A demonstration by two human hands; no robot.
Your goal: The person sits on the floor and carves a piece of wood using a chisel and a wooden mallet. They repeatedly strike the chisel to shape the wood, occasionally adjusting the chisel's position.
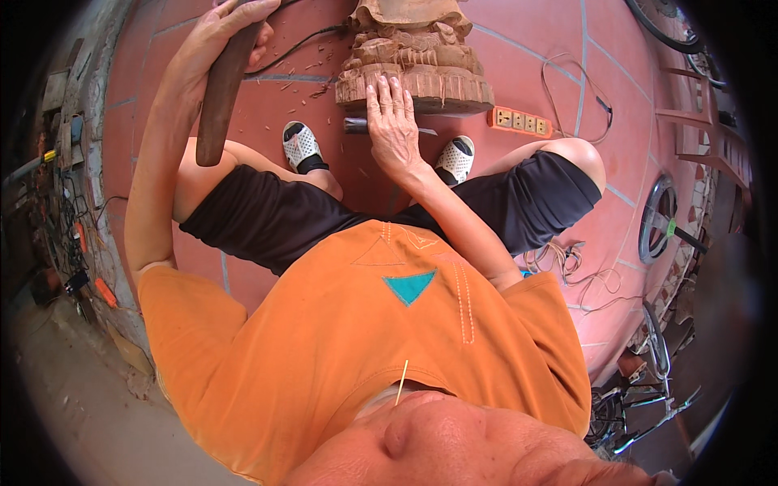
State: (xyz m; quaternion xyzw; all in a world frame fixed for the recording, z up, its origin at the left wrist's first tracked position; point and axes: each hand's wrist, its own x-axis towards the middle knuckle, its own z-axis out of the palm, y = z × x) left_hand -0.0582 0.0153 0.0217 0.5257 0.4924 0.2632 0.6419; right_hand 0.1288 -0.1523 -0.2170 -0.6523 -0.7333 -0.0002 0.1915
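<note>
We see the left hand (212, 34) gripping a wooden club (223, 105), the right hand (395, 136) laid, fingers narrowly spaced, on the far carving (413, 53).

From my remote post, I am seeing a wooden carving (415, 61) standing on the reddish floor (519, 85). Left of the carving, the left hand (212, 34) is gripping a dark wooden club (220, 109). At the carving's near edge, the right hand (395, 130) is lying flat, partly hiding a metal tool (355, 125). Right of the carving, an orange power strip (522, 122) is resting; nearer than the carving, white sandals (301, 144) are standing apart.
</note>
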